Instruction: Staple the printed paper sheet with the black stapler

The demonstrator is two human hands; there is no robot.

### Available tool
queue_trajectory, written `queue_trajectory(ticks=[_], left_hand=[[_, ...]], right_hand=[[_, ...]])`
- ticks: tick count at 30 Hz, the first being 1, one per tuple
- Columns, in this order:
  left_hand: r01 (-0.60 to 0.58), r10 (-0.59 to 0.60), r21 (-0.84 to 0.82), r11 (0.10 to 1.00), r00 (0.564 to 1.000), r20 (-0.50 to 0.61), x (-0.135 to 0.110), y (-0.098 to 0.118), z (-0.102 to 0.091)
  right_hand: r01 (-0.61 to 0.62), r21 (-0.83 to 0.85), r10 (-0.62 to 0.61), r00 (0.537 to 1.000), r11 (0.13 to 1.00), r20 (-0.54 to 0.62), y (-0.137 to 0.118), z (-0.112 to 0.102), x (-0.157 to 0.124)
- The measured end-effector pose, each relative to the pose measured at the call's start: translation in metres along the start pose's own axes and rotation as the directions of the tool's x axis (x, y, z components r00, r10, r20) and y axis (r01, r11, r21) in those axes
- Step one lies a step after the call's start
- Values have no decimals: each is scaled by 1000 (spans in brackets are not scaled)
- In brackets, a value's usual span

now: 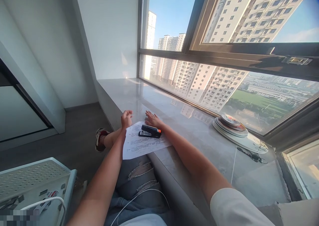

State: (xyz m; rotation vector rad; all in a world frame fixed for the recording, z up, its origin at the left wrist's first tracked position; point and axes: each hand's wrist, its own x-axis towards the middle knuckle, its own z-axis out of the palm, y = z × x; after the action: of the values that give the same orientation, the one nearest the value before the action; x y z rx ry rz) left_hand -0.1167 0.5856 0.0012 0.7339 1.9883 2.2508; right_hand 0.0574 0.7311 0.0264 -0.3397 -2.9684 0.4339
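Observation:
A printed sheet of paper (139, 142) lies on the grey stone window sill (199, 133), its near corner hanging over the edge. A black stapler with an orange end (150, 131) rests on the sheet. My right hand (152, 119) lies flat, fingers stretched out, on the sill just beyond the paper and the stapler. My left hand (126, 118) is at the paper's far left corner, fingers loosely curled; whether it pinches the paper's edge I cannot tell.
A stack of plates (230, 125) and a white round tray (251, 143) sit on the sill at the right, with a dark cable (250, 155). A white perforated rack (32, 179) stands at the lower left. My legs in torn jeans (137, 182) stretch beside the sill.

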Motion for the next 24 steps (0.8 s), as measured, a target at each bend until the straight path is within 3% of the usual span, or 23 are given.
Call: queue_trajectory(ticks=[6, 11, 14, 17, 19, 21, 24], left_hand=[[0, 1, -77, 997, 1000, 12, -4, -3, 3], [-13, 15, -70, 997, 999, 41, -9, -1, 7], [-42, 45, -40, 998, 997, 67, -14, 7, 13], [-80, 80, -4, 997, 996, 50, -32, 24, 32], [-120, 111, 24, 992, 964, 240, -55, 36, 52], [-233, 174, 72, 970, 868, 464, -82, 45, 75], [-275, 103, 234, 932, 823, 558, -116, 48, 99]], right_hand=[[-152, -8, 152, 986, 988, -63, 34, -5, -44], [-383, -39, 377, 919, 923, -113, 83, -27, -90], [-445, -21, 438, 887, 895, -147, 100, -34, -98], [-422, 1, 416, 893, 907, -173, 104, -32, -89], [-400, 21, 395, 894, 916, -210, 104, -31, -81], [-386, 49, 385, 884, 921, -267, 102, -33, -75], [-395, 111, 406, 827, 912, -389, 100, -47, -80]])
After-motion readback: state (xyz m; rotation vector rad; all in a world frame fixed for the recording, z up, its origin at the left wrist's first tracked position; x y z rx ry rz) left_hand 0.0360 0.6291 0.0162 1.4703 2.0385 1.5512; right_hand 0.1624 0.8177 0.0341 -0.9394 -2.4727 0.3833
